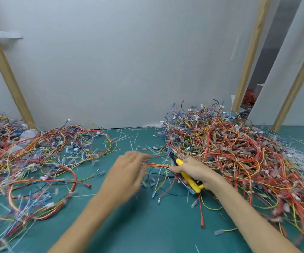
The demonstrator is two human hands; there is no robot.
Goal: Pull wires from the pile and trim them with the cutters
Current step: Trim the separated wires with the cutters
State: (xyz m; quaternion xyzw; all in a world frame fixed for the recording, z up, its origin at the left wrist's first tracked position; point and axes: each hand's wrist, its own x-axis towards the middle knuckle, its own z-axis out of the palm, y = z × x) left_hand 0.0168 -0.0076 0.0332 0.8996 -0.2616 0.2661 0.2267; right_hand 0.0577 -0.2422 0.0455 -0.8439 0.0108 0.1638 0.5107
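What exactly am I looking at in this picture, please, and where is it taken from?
There is no machine here: a person works with two bare hands, and the single picture comes from a camera worn on their head, looking forward and down. The surface is a green table, backed by a pale wall. Tangled coloured wires lie in a big pile on the right and a flatter spread on the left, with white clippings scattered about. The right hand grips yellow-handled cutters. The left hand, blurred by motion, holds a small bundle of wires that stretches across to the right hand.
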